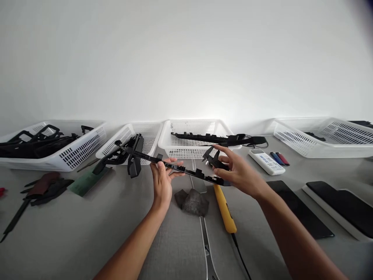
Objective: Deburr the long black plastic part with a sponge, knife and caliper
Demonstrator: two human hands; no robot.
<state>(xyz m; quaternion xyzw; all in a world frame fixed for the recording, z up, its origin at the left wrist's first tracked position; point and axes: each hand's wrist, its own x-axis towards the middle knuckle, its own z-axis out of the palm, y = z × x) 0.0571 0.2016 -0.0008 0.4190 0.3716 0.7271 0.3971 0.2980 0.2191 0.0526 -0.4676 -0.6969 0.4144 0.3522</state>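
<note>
My left hand (pixel 162 182) is closed around the middle of a long, narrow black plastic strip (pixel 186 170) with clips and blocks along it. The strip is held above the table, with a bulky black end piece (pixel 134 161) at its left. In my right hand (pixel 237 169) is a black caliper (pixel 215 159), its jaws pointing up and left, close to the strip's right end. Whether the caliper touches the strip I cannot tell. Below the strip lie a crumpled dark grey cloth (pixel 192 202) and a yellow-handled corded tool (pixel 225 210).
White baskets hold black plastic parts: far-left basket (pixel 70 155), second basket (pixel 154 132), middle basket (pixel 166 142), right basket (pixel 303 149). At right lie a white box (pixel 266 161) and a black panel (pixel 300 210). A green sheet (pixel 89 182) and brown-handled tool (pixel 43 184) lie left.
</note>
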